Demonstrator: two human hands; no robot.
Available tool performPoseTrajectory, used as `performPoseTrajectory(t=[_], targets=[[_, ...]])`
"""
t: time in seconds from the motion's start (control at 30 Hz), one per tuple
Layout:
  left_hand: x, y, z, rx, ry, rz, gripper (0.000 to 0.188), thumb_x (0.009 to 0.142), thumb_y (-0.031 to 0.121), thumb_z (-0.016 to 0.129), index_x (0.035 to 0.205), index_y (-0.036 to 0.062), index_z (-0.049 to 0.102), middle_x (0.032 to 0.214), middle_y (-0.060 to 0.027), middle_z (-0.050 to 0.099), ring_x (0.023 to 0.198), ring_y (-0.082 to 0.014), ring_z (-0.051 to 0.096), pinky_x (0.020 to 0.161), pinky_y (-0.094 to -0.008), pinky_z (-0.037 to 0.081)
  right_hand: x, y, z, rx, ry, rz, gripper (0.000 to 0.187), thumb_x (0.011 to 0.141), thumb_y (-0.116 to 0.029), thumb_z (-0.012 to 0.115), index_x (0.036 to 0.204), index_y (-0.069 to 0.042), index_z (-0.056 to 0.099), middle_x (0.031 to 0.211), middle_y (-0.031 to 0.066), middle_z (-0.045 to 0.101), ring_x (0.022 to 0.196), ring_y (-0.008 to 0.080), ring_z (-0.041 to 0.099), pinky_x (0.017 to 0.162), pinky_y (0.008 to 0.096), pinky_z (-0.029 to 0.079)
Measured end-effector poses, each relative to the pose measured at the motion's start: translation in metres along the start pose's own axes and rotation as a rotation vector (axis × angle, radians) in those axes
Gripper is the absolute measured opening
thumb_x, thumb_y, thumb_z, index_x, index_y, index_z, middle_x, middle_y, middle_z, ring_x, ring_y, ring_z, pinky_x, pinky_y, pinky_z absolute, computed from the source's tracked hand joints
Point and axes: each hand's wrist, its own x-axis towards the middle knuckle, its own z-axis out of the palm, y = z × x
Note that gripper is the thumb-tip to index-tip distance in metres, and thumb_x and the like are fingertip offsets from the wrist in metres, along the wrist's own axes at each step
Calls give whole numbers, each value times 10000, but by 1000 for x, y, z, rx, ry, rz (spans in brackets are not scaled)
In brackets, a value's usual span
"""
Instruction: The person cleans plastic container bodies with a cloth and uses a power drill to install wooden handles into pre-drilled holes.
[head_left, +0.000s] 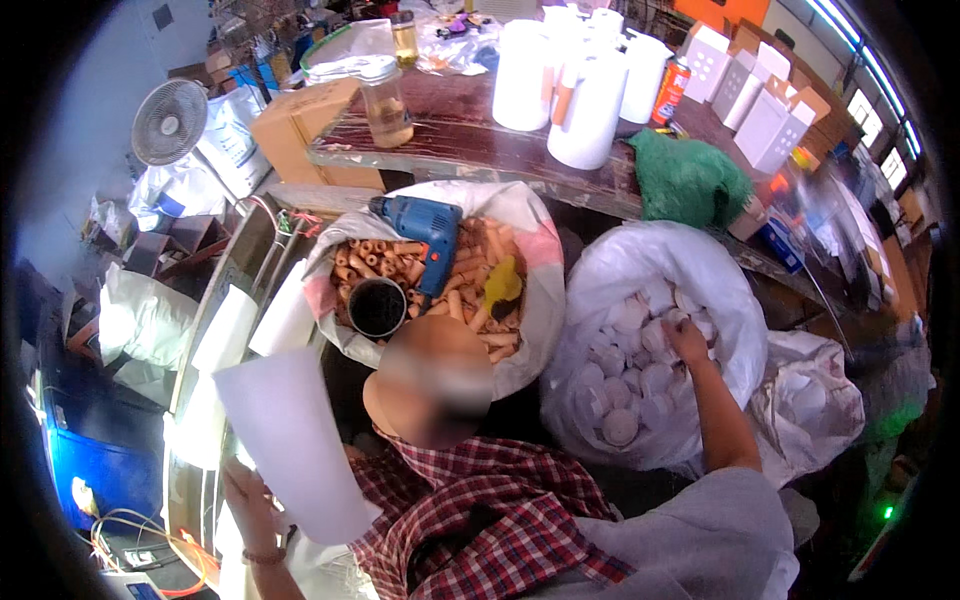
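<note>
My left hand (pixel 250 498) grips a long white cylinder (pixel 290 440), which leans at a slant and hides part of the fingers. At the right, my right hand (pixel 685 340) reaches into a clear plastic bag (pixel 720 268) filled with white round caps (pixel 620 425). Its fingers are bent around one of the caps. Between my arms stands a white sack (pixel 540 280) of orange-brown tubes (pixel 470 268). On those tubes lie a blue power drill (pixel 425 235), a dark round cup (pixel 377 307) and a yellow glove or cloth (pixel 503 288).
Across the back runs a dark wooden table (pixel 460 115) with several white cylinders (pixel 590 110), a spray can (pixel 671 92), a liquid-filled jar (pixel 385 105) and white boxes (pixel 770 125). Green netting (pixel 690 180) hangs at its edge. A fan (pixel 170 122) stands at the far left, above a blue drum (pixel 100 480).
</note>
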Motion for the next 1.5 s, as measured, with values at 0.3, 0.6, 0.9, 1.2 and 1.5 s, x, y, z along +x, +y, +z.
performPoseTrajectory(t=[0.3, 0.6, 0.9, 1.2, 1.5], targets=[[7, -44, 72, -1098, 29, -319, 335, 948, 225, 432, 1196, 2, 464, 1092, -132, 598, 942, -233, 624, 742, -364, 558, 2, 15, 15, 413, -109, 51, 531, 771, -489, 678, 650, 19, 585, 625, 107, 581, 545, 235, 588, 527, 364, 482], [13, -109, 89, -1388, -2, -173, 206, 938, 209, 471, 1065, 52, 507, 839, -39, 590, 744, -159, 591, 640, -278, 506, 21, -5, 27, 361, -248, 124, 586, 653, -590, 734, 773, -32, 604, 666, 76, 570, 546, 218, 521, 469, 362, 385], [-4, -32, 66, -1572, 121, -319, 69, 885, 58, 494, 817, 63, 481, 796, -67, 569, 748, -183, 585, 675, -296, 507, 6, -17, 80, -13, -433, -336, 625, 614, -361, 812, 1026, 49, 584, 933, 126, 640, 872, 234, 610, 765, 352, 485], [-4, -37, 76, -1563, 117, -333, 199, 883, 66, 527, 707, 91, 437, 719, -86, 588, 808, -233, 614, 698, -377, 542, -21, -30, 24, -199, -580, -408, 791, 578, -337, 828, 1156, 55, 457, 924, 133, 612, 883, 266, 595, 783, 366, 485], [-9, -56, 99, -1565, -28, -342, 269, 920, 160, 521, 1114, -25, 496, 1089, -143, 607, 1036, -243, 583, 840, -346, 515, -208, -311, -77, 553, -501, -927, 595, 671, -81, 780, 1178, -51, 472, 1006, 49, 537, 915, 149, 520, 853, 304, 433]])
